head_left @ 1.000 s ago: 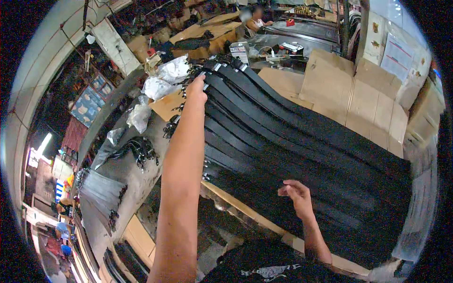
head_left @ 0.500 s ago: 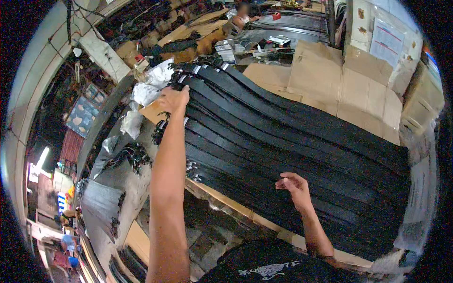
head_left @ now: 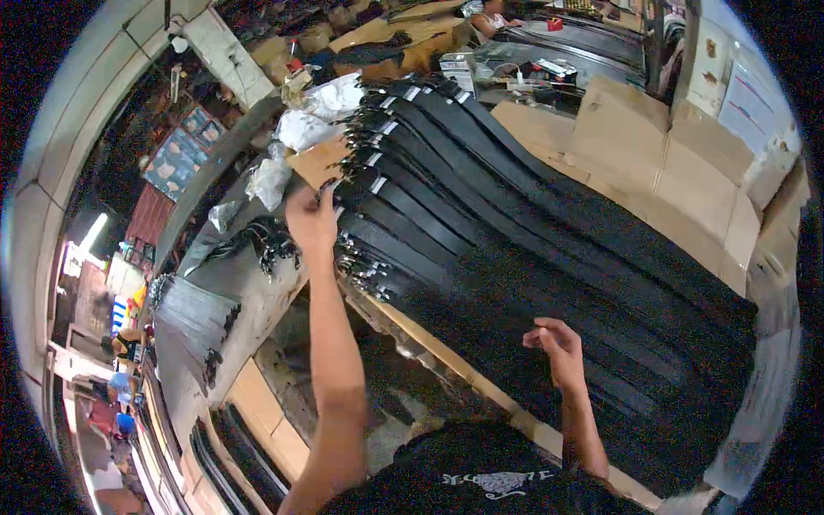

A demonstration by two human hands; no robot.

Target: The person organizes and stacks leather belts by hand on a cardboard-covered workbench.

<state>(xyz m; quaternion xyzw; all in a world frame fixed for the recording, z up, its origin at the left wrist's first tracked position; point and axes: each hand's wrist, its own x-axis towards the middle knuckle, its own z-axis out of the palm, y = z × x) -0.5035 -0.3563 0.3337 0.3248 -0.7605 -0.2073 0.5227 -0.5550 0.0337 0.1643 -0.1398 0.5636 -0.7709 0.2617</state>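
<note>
Dozens of flat black strips [head_left: 515, 197] cover the surface before me, laid side by side in long overlapping bands that run from their looped ends at upper left to the dark mass at lower right. White tags [head_left: 378, 184] show near those ends. My left hand [head_left: 312, 221] is at the near side of the ends, its fingers bent; I cannot tell whether they grip one. My right hand [head_left: 558, 350] is over the lower part of the strips, fingers half curled, with a narrow gap to the thumb and nothing visible in it.

Cardboard sheets [head_left: 625, 127] stand creased along the far side of the strips, and a cardboard edge [head_left: 433, 343] shows along the side nearest me. Past the looped ends lie crumpled white plastic bags [head_left: 305, 129], and on the grey surface to the left a fan of grey strips [head_left: 196, 316] is spread out.

Farther off, a printed box [head_left: 457, 73] stands near a dark glossy tabletop [head_left: 584, 43], with a person [head_left: 491, 24] beside it. A printed sheet [head_left: 754, 99] hangs on the stained wall at right. A bright tube light [head_left: 94, 232] glows at far left, above more people, small and blurred.
</note>
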